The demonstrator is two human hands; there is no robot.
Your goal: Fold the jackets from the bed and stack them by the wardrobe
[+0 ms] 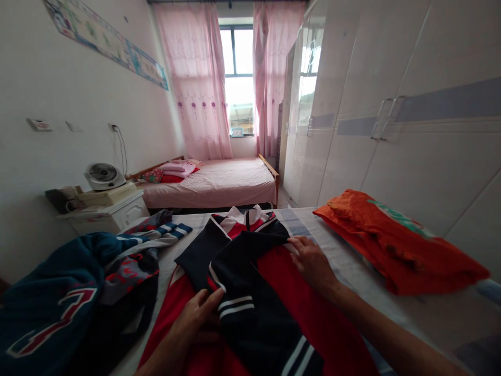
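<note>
A red and navy jacket [274, 271] with a white collar lies spread in front of me, one dark sleeve with white stripes folded across its body. My left hand [201, 316] pinches the white-edged fold of that sleeve near the jacket's middle. At the shoulder on the right side, my right hand [309, 261] has its thumb and fingertips closed on the dark cloth's edge. The jacket's lower part runs out of view at the bottom.
An orange garment [376, 240] lies folded at right on the white sheet [301, 224]. Left is a heap of clothes with a teal top [58, 297]. Beyond stand a pink bed [223, 180], a small fan [104, 175] on a cabinet, and a tall white wardrobe [352, 130].
</note>
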